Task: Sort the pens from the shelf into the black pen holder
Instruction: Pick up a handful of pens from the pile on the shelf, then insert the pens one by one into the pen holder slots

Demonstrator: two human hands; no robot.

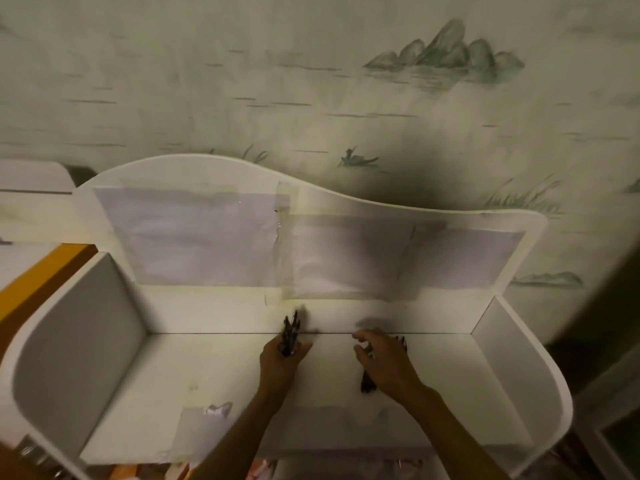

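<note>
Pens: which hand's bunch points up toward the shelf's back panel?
The left hand's pens: they stick up out of its grip toward the back panel. The right hand's pens jut out below the palm, toward the camera.

Pale wallpaper fills the upper frame, printed with grey-green mountains, a small boat and reeds. Below it stands a white shelf unit with a wavy back panel and curved sides. An orange edge shows at left. Light is dim, shadowed toward the right.
</note>
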